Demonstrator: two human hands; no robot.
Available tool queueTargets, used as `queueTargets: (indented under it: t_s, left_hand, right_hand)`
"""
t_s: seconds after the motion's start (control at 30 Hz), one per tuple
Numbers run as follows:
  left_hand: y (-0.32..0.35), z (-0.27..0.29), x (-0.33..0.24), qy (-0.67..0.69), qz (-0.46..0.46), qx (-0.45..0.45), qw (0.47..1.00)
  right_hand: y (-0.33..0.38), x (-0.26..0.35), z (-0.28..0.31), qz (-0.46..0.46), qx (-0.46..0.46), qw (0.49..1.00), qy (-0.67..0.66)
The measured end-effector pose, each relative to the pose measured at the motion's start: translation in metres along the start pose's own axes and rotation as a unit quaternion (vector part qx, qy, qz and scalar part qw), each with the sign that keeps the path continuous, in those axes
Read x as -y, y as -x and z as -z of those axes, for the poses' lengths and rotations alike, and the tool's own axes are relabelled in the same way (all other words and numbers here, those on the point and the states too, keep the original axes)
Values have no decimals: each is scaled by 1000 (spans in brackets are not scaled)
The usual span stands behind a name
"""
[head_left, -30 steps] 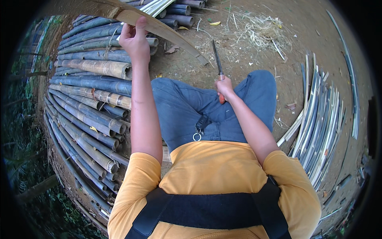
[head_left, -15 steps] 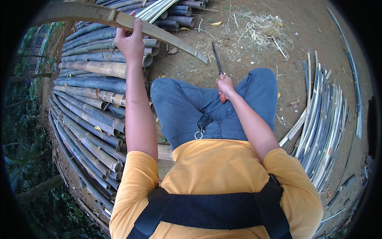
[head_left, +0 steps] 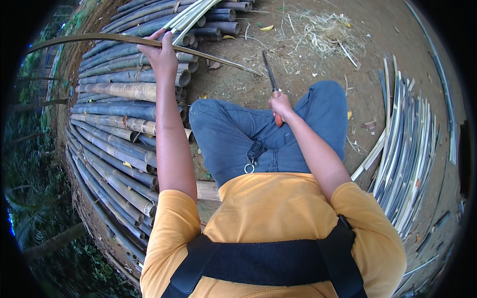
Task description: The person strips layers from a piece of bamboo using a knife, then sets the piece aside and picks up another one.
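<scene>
Stack of whole bamboo poles (head_left: 114, 124) lay on the ground to the person's left; bundle of split bamboo slats (head_left: 407, 149) lay to the right, well apart. Long thin bamboo strip (head_left: 124, 38), brown and bowed, ran above the poles. Left hand (head_left: 160, 55) was closed around the strip, arm raised. Right hand (head_left: 280, 105) gripped the orange handle of a knife (head_left: 271, 79), blade pointing away, above the knees.

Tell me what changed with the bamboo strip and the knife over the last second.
The left hand kept its grip and swung the bamboo strip leftward, its far end now extending left. The right hand still holds the knife at the knee, blade pointing away, unchanged.
</scene>
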State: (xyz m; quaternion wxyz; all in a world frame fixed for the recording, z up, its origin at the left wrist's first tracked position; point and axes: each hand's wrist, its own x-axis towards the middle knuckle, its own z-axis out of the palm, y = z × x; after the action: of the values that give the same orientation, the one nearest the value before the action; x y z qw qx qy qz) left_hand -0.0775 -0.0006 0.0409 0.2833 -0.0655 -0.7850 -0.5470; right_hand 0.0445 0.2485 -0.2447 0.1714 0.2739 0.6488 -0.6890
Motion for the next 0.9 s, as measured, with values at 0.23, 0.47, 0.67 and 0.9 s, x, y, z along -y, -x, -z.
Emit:
queueTargets:
  t_s: [0.23, 0.47, 0.67, 0.9]
  left_hand:
    - [-1, 4, 11, 85, -22, 50, 995]
    - [2, 0, 10, 104, -11, 68, 992]
    - [11, -10, 4, 134, -28, 30, 990]
    - [7, -8, 17, 48, -70, -69, 994]
  right_hand:
    - [3, 1, -1, 10, 13, 999, 28]
    - [10, 6, -2, 33, 44, 997, 46]
    - [16, 9, -2, 58, 48, 995, 63]
    - [16, 8, -26, 211, -30, 953, 216]
